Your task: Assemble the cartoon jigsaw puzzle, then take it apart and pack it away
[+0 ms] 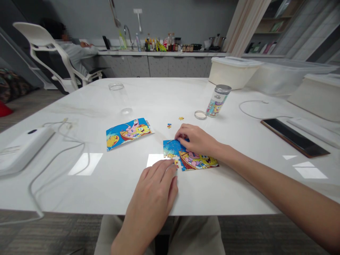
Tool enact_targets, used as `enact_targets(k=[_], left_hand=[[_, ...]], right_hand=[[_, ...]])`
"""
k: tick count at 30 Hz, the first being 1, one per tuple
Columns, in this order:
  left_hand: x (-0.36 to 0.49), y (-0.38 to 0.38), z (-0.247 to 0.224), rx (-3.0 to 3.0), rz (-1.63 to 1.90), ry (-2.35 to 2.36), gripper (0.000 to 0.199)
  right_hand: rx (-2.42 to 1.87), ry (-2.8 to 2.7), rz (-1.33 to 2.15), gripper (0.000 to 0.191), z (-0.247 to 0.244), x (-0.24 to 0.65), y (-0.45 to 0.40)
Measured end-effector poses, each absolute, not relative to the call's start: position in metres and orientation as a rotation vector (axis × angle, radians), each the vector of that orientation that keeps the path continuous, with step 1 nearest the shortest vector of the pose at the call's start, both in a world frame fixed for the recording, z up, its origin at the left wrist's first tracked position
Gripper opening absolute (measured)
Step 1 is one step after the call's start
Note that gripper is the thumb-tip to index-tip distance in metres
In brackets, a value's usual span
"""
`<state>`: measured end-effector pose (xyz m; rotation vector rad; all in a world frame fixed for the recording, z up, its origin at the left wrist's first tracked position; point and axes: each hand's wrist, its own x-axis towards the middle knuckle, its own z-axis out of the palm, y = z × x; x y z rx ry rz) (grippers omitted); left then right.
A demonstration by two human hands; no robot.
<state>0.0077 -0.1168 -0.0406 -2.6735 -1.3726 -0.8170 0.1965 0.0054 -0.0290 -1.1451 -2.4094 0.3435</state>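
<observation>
A partly joined cartoon jigsaw puzzle (198, 163) lies on the white table, with a gap at its lower left corner. My left hand (155, 184) rests by that gap, its fingertips pressed together at a small yellow and red piece (176, 163). Across the puzzle's top edge reaches my right hand (195, 138), fingers curled down and touching the blue part; whether something is between them is hidden. Two loose pieces lie beyond the puzzle, one blue and red (169, 125), one yellow (181, 118). The printed reference picture (129, 133) is to the left.
Behind the puzzle stand a cartoon-printed can (218, 101) and a round lid (200, 114). A clear jar (118, 97) is at the back left. A power strip (25, 148) with cables lies left, a dark phone-like device (293, 137) right. A person sits in the background.
</observation>
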Motion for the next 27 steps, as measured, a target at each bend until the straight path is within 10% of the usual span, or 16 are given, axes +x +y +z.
enact_targets(k=[27], left_hand=[[0.0062, -0.1150, -0.0420, -2.718, -0.807, -1.367, 0.023]], right_hand=[[-1.153, -2.416, 0.327, 0.019, -0.0289, 0.1972, 0.0065]])
